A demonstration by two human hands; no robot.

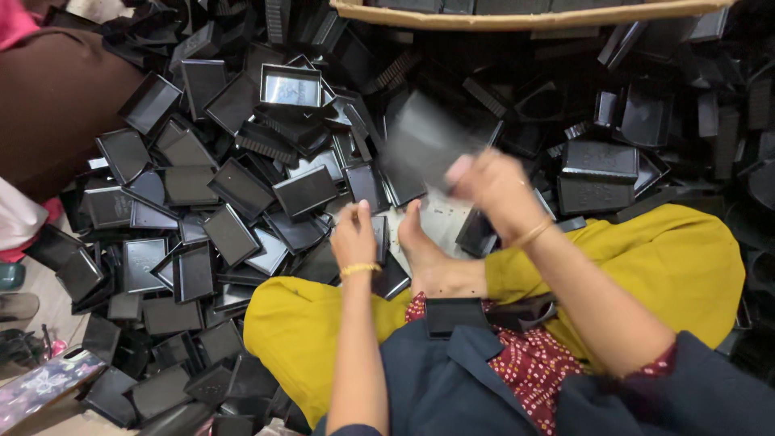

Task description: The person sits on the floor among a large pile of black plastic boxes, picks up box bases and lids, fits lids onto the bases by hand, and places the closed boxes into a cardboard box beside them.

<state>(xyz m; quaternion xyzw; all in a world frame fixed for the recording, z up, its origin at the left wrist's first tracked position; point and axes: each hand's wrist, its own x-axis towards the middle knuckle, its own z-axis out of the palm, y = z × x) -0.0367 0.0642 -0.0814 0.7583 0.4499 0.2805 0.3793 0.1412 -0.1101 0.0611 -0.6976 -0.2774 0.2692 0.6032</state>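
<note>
Seated on floor, legs crossed, yellow trousers point(662, 258). Right hand point(492, 186) raised over the pile point(202, 202) of black trays; grip clenched on one blurred black tray point(420, 141), held tilted above the heap, ahead of the bare foot point(424, 254). Left hand point(353, 238) low beside the foot, fingers curled; cannot tell whether its grip holds anything. Cardboard box point(525, 16) rim at top edge.

One head-worn camera looks steeply down, close over the lap and the surrounding floor.
</note>
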